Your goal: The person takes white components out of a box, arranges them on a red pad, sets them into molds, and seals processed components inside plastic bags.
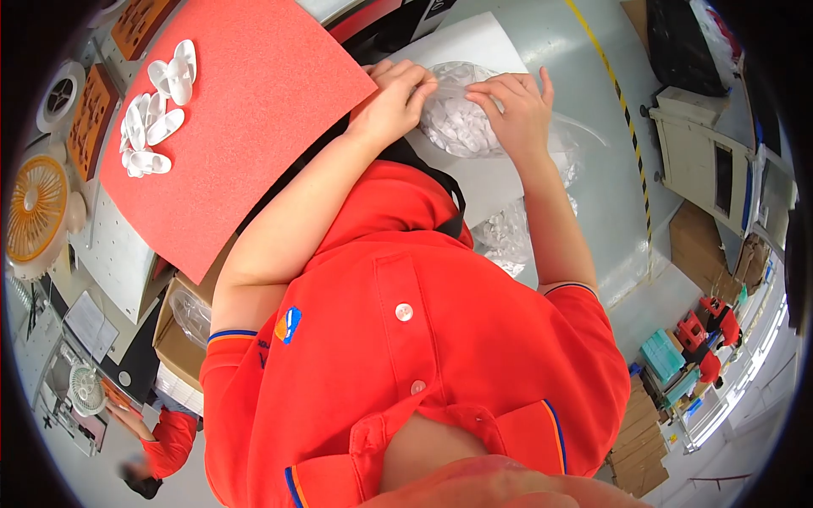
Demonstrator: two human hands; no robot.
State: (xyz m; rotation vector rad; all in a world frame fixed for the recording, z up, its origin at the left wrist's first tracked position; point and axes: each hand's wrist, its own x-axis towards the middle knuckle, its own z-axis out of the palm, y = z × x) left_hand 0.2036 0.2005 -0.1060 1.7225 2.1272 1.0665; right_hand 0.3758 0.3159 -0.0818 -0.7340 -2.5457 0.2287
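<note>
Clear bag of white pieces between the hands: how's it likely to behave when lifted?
The clear bag is probably floppy: its film looks thin and creased. The white pieces seem heaped loose inside, so they'd likely shift and make it sag.

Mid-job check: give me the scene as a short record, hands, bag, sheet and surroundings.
Clear bag: holds many white pieces; sealed or not, cannot tell
Left hand: pinching bag's edge
Right hand: pinching bag's edge, opposite side
Red sheet: loose white parts toward its left
Surroundings: orange fan left; striped floor line right
</note>
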